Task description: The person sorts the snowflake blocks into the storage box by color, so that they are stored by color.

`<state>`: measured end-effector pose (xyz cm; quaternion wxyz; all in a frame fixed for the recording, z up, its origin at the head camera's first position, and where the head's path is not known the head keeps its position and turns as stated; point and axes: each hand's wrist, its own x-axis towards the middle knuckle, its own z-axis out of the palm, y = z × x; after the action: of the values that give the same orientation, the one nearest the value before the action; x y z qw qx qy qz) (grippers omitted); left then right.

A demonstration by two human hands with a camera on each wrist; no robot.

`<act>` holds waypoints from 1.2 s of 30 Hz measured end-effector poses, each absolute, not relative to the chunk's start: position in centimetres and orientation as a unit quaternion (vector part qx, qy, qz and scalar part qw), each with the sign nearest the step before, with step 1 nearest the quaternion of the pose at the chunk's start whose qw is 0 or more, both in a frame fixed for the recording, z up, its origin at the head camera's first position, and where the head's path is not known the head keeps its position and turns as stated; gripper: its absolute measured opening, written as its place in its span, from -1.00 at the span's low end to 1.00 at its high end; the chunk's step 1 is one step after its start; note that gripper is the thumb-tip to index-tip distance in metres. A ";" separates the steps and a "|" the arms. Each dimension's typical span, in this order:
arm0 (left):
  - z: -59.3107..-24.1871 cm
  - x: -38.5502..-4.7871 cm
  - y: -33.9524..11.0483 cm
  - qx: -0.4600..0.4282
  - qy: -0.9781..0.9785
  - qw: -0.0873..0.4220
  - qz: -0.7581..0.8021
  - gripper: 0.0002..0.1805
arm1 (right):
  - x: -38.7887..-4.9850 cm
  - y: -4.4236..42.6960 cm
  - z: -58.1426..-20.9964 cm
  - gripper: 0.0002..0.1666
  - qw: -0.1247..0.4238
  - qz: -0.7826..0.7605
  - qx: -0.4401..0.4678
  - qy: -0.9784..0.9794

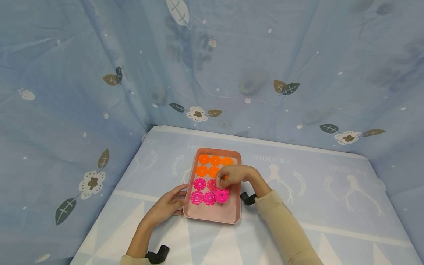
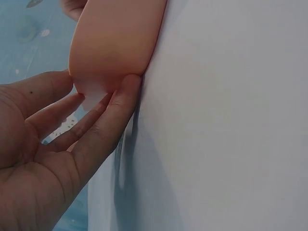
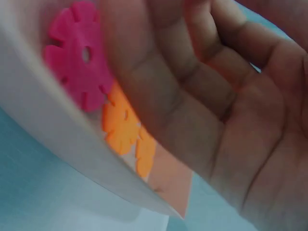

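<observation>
A shallow pink tray point(image 1: 212, 215) lies on the table, holding rows of plastic snowflake discs. Orange discs point(image 1: 204, 159) fill its far part and magenta discs point(image 1: 197, 197) the nearer part. My right hand point(image 1: 233, 175) reaches over the tray's right side and pinches a magenta disc point(image 1: 221, 196) between its fingertips, above the lower row. In the right wrist view the fingers hide the pinch, while another magenta disc point(image 3: 79, 57) shows beside them. My left hand point(image 2: 72, 130) touches the tray's left wall with its fingers extended, not wrapped round it.
The patterned tablecloth point(image 1: 331, 198) stretches around the tray, widest to the right. Blue printed curtains point(image 1: 232, 55) stand behind the table and along both sides. Each wrist wears a black camera mount point(image 1: 248, 198).
</observation>
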<state>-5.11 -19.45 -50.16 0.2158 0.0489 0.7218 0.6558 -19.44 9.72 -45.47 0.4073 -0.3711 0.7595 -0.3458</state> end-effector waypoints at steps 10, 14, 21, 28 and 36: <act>-50.1 -5.0 -19.4 0.042 0.726 0.213 0.653 -0.39 | -18.5 9.2 -45.7 -0.89 0.433 -0.244 -0.374 0.783; -50.0 -5.0 -19.3 0.043 0.728 0.212 0.651 -0.40 | -18.3 9.5 -45.1 -0.92 0.410 -0.244 -0.371 0.796; -49.9 -5.0 -19.3 0.045 0.726 0.212 0.652 -0.39 | -18.4 11.2 -44.0 -0.85 0.339 -0.300 -0.368 0.812; -49.9 -5.0 -19.2 0.037 0.731 0.212 0.647 -0.38 | -18.1 13.0 -43.7 -0.81 0.292 -0.368 -0.345 0.813; -50.0 -5.0 -19.3 0.041 0.729 0.211 0.650 -0.38 | -16.9 14.9 -44.0 -0.75 0.276 -0.472 -0.284 0.788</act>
<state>-5.03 -19.28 -50.01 0.2106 0.0407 0.7291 0.6499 -16.87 14.86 -44.02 0.2758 -0.2844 0.7877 -0.4718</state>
